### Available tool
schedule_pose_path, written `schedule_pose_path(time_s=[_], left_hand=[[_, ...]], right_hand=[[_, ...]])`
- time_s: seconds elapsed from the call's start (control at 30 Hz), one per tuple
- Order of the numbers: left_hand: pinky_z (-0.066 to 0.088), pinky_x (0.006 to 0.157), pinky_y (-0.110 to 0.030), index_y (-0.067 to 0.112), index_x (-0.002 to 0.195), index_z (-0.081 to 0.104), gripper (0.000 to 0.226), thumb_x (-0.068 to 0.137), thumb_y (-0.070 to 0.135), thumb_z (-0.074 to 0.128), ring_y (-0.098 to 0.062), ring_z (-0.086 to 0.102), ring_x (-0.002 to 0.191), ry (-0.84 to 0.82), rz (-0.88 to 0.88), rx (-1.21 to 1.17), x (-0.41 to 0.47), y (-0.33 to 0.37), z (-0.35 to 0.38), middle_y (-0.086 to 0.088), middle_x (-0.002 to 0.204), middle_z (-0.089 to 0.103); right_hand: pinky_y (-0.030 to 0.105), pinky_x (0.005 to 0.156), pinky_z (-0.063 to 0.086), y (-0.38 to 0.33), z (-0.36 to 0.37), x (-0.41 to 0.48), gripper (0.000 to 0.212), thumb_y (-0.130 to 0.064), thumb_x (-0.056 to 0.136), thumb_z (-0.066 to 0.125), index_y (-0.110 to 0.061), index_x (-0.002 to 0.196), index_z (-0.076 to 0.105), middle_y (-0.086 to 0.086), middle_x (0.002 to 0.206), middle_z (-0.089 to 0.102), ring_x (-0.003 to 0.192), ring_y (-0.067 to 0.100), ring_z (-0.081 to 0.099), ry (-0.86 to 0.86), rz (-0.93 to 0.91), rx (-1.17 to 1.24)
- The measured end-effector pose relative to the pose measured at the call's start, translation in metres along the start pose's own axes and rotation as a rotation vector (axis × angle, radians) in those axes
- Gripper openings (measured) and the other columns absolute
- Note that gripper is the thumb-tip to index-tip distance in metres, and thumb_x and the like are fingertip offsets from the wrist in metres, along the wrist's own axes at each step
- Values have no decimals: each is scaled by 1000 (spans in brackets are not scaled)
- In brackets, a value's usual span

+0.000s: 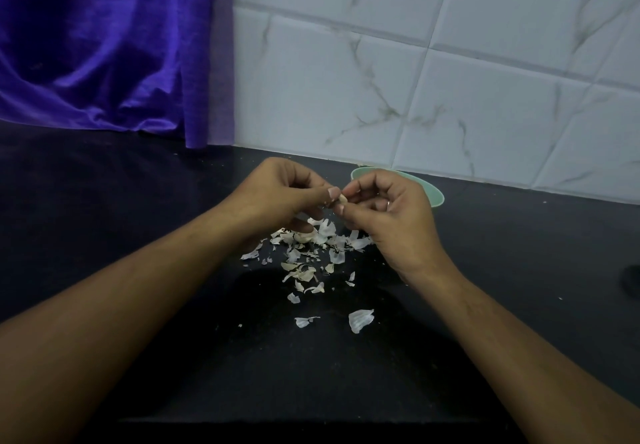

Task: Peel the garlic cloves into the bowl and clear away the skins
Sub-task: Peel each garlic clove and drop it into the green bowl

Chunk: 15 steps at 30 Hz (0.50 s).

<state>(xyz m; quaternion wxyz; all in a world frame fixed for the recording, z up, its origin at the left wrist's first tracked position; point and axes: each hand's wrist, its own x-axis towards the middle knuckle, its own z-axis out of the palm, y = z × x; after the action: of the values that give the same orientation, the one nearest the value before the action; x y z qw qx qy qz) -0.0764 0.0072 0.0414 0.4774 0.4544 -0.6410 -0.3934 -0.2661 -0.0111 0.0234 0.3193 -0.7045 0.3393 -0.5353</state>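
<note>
Garlic clove [342,199], centre of frame, held between both hands above the shed skins [311,256].
Left hand [277,197] and right hand [391,215] each pinch it at the fingertips; how much peel remains is too small to tell. Green bowl [437,196] sits just behind the right hand, contents hidden; black counter [138,235] lies beneath. Advised: steady the clove with one thumb, lift skin by a nail at the tip, strip lengthwise, press lightly.
</note>
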Motion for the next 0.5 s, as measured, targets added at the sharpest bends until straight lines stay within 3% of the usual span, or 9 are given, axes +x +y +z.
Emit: schedule_pose_path(time_s=[0.13,0.3,0.5], left_hand=[[60,63,-29,12,82,77,13,94,14,75,-7,66,69,-7,-7,9,-1,3,1,-5,79,76],[61,66,-31,10,87,78,10,95,13,73,-8,67,71,-11,-7,20,-1,2,0,-9,85,77],[61,64,-32,22,84,78,12,94,21,71,-14,69,69,52,103,292,0,-1,0,1,74,75]], right_hand=[[40,69,62,0,0,0,18,-1,80,85,-8,90,72,11,80,75,72,20,70,-2,-15,-13],[53,76,63,-1,-1,0,19,2,80,84,-5,92,72,13,81,75,73,24,71,-13,10,10],[59,75,60,-1,3,0,18,5,81,83,-4,92,71,14,77,72,69,26,68,-39,36,39]])
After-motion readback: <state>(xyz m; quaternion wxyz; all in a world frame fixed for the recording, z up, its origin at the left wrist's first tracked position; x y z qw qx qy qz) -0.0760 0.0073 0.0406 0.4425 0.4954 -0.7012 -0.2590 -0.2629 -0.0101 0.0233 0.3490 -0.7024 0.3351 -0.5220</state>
